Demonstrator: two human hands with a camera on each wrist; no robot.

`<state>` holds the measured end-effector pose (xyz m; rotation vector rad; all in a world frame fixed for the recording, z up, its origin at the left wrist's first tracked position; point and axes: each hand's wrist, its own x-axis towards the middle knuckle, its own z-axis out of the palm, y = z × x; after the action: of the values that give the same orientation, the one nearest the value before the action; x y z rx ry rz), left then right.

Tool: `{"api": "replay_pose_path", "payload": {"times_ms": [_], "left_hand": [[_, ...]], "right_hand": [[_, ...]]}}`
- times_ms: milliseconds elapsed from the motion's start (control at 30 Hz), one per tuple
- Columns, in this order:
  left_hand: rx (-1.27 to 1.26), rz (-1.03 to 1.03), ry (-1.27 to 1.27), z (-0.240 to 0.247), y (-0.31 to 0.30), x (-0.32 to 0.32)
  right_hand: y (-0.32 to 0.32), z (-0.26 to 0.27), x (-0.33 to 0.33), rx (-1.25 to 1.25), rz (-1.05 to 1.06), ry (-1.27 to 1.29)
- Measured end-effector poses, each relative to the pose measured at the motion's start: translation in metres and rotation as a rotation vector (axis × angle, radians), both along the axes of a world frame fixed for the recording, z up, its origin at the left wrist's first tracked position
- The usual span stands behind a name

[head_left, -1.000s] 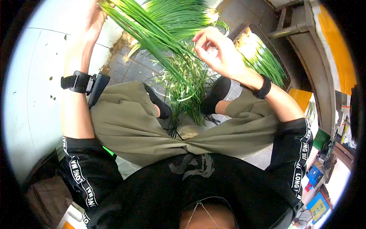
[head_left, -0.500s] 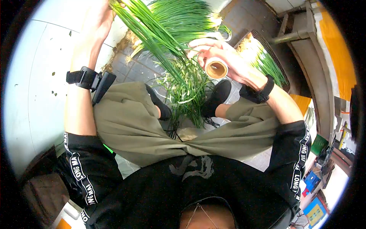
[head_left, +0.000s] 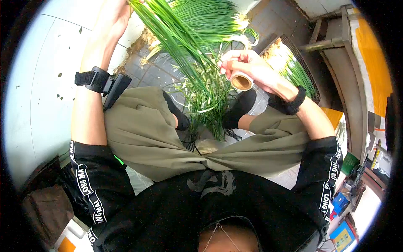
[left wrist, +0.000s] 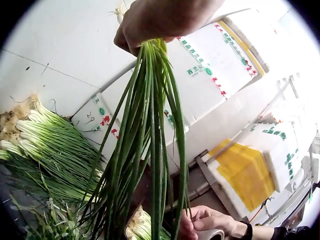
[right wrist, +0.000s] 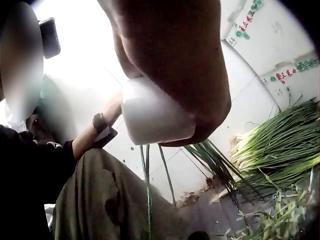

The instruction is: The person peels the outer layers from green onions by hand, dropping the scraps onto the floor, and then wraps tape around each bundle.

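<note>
My left hand grips a bunch of spring onions near its root end, raised at the upper left. In the left wrist view its long green leaves hang down from the fist. My right hand holds a white roll with a brown cardboard core, tucked against the palm. The thumb and fingertips of that hand come together right at the hanging leaf tips. A few thin leaves show below the roll in the right wrist view.
A large pile of spring onions lies on the floor ahead. Leaf scraps are heaped between the feet. At the right, more spring onions fill a dark crate. White foam boxes stand by the wall.
My right wrist has turned, bringing the roll's core into view, and its fingers have closed together at the leaf tips. The left hand with the bunch has shifted slightly right in the head view.
</note>
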<state>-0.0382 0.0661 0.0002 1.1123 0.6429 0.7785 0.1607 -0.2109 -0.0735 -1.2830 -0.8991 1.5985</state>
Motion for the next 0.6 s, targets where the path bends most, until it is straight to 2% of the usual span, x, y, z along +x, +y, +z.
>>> {"api": "replay_pose_path", "payload": {"times_ms": [167,267,433,600], "left_hand": [[0.006,0.043,0.054,0.005,-0.007,0.005],[0.028,0.016,0.031,0.004,-0.01,0.009],[0.124,0.042,0.053,0.0,-0.02,0.021],[0.218,0.073,0.02,0.003,-0.028,0.029]], "right_hand": [[-0.001,-0.006,-0.003,-0.058,-0.097,0.021],[0.0,-0.011,-0.001,-0.126,-0.079,0.075],[0.0,-0.015,-0.005,-0.191,-0.039,0.018],[0.002,-0.016,0.002,-0.344,-0.159,-0.034]]}}
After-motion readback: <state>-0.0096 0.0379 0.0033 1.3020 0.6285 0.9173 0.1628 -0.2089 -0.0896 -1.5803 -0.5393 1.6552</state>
